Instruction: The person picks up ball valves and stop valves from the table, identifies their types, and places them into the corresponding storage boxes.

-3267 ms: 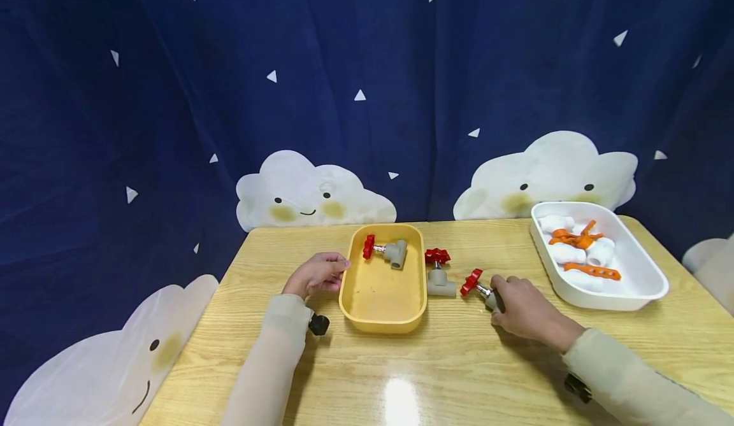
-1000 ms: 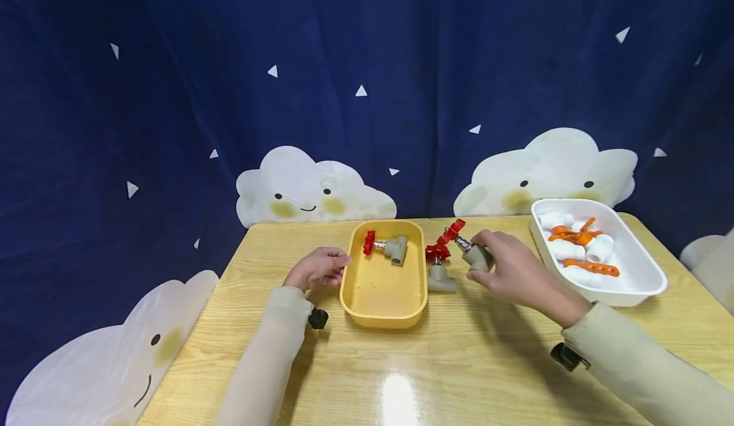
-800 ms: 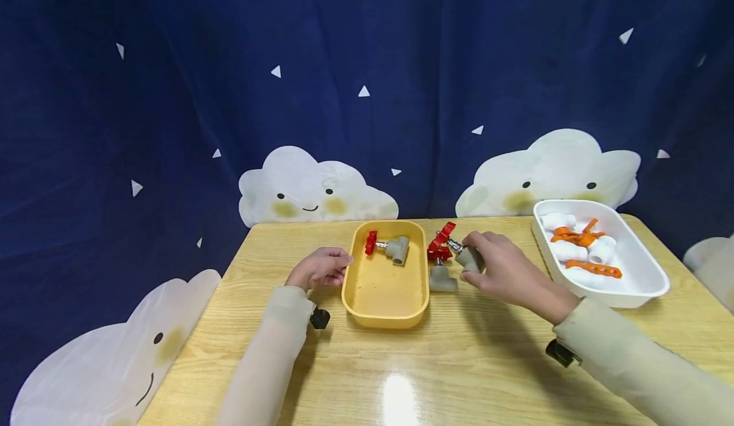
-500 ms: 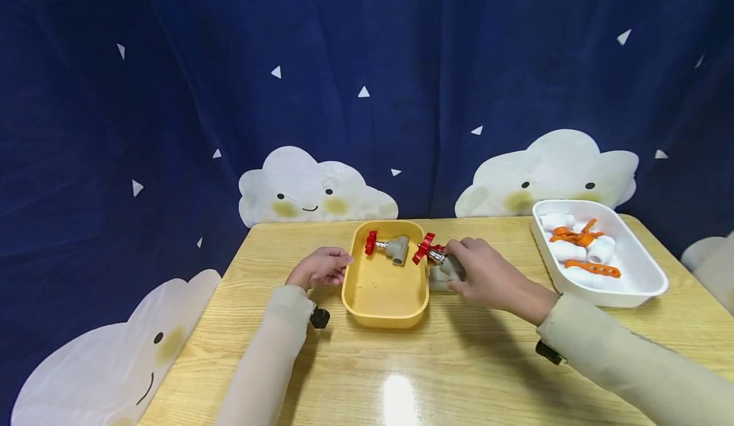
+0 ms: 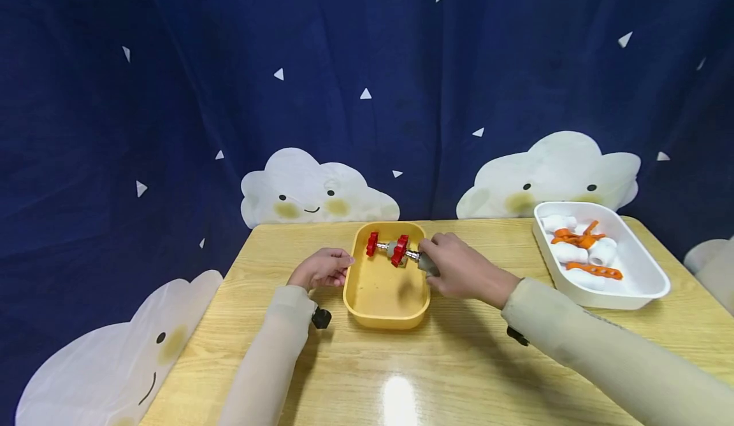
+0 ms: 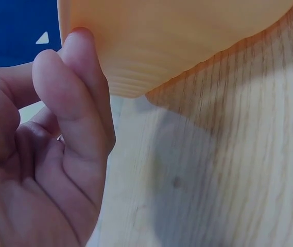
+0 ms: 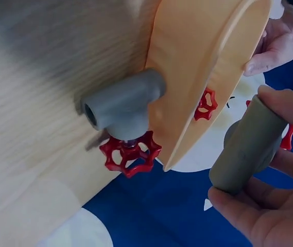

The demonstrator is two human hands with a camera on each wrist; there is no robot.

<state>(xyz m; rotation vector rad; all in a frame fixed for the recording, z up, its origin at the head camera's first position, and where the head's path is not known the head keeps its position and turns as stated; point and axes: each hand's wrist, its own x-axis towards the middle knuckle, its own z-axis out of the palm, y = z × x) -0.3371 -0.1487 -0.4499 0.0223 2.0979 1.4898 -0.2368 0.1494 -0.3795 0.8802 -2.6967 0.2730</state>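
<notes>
My left hand pinches the left rim of a yellow plastic tray between thumb and fingers. My right hand holds a grey tee-shaped stop valve by its pipe body, over the tray's right rim. Its red handwheel points left, above the inside of the tray. One similar valve, with its red handwheel to the left, lies in the tray's far part, partly covered by the held one. Another grey valve lies on the table against the tray's outer right wall, hidden by my right hand in the head view.
A white tray stands at the right of the wooden table, with several white pipe fittings and orange strips inside. Behind the table hangs a dark blue curtain with white clouds.
My right hand has picked the valve up off the table and carried it left, past the other table valve, to over the yellow tray. My left hand has stayed at the rim.
</notes>
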